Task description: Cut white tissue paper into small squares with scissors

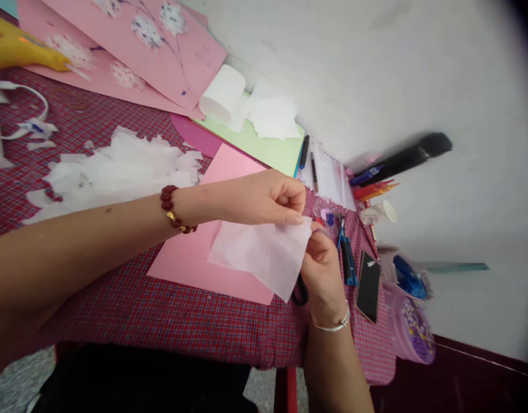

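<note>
My left hand (264, 198), with a red bead bracelet on the wrist, pinches the upper right edge of a thin white tissue sheet (259, 252). My right hand (322, 267), with a silver bangle, grips the same sheet at its right corner, fingers closed. The sheet hangs just above a pink paper sheet (190, 264) on the red checked tablecloth (160, 315). A dark scissor handle (299, 292) peeks out under my right hand.
A heap of white tissue pieces (117, 169) lies to the left. A tissue roll (223, 94), green paper (264, 149) and pink flower sheets (130, 51) lie behind. Pens (305, 152), a phone (368, 285), a purple tub (408, 330) and a white wall (397, 74) are on the right.
</note>
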Demonstrator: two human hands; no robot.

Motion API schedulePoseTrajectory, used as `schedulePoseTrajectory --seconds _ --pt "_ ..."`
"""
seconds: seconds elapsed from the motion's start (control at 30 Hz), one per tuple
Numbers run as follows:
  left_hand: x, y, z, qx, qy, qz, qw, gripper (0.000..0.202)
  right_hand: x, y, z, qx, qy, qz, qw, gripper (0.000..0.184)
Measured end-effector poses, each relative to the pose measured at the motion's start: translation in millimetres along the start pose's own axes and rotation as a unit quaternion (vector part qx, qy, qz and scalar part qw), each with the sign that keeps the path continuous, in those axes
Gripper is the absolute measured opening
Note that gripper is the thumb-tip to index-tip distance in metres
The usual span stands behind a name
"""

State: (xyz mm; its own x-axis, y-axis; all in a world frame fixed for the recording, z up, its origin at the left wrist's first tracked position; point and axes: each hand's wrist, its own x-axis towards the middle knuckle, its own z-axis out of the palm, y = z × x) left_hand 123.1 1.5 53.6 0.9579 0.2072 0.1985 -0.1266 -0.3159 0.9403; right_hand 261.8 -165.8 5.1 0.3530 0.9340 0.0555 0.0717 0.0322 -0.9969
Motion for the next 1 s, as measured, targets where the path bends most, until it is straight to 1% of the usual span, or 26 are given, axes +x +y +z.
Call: schedulePoseTrajectory --seconds 0.07,0.2,0.3,0.5,0.53,0.6,0.67,0.7,0.77,0.83,0.9,1.0 --pt "0 -1 2.0 -0.006 0.005 0.000 1.000 0.010 -2 0 2 -0.015 -0.011 -0.012 1.000 0.026" --pt "0 3 1.1 -0.027 0.002 -0.002 1.000 0.012 -1 5 1 -0.035 0.031 -0.017 0.999 0.013" --pt "-2 7 -2.9 -0.035 -0.001 0.002 0.999 0.013 3 8 -3 -0.052 0.048 -0.029 0.997 0.012" --pt "-3 2 -5.9 -0.017 -0.003 0.013 1.000 0.010 7 5 -3 -0.093 0.006 -0.082 0.992 0.016" --pt "-2 1 -5.2 -0.019 -0.001 0.011 1.000 0.010 7 4 -1 -0.101 0.009 -0.087 0.991 0.017" --pt "-1 0 -3.3 -0.025 0.008 0.005 1.000 0.011 6 1 3 -0.109 0.023 -0.108 0.988 0.027" --pt "0 0 -1.1 -0.031 0.019 -0.004 0.999 0.011 4 -3 7 -0.114 0.034 -0.144 0.982 0.037" --pt "0 1 0.0 -0.032 0.023 -0.007 0.999 0.011 4 -5 9 -0.123 0.038 -0.164 0.978 0.037" --pt "1 1 1.7 -0.025 0.029 -0.011 0.999 0.011 3 -6 11 -0.152 0.050 -0.197 0.967 0.029" --pt "1 0 2.9 -0.019 0.030 -0.010 0.999 0.012 2 -6 10 -0.177 0.071 -0.209 0.959 0.021" --pt "1 -2 3.4 -0.023 0.026 -0.008 0.999 0.012 3 -4 8 -0.184 0.083 -0.201 0.959 0.018" --pt "0 -4 1.7 -0.025 0.022 -0.006 0.999 0.011 4 -3 6 -0.173 0.073 -0.168 0.968 0.014"
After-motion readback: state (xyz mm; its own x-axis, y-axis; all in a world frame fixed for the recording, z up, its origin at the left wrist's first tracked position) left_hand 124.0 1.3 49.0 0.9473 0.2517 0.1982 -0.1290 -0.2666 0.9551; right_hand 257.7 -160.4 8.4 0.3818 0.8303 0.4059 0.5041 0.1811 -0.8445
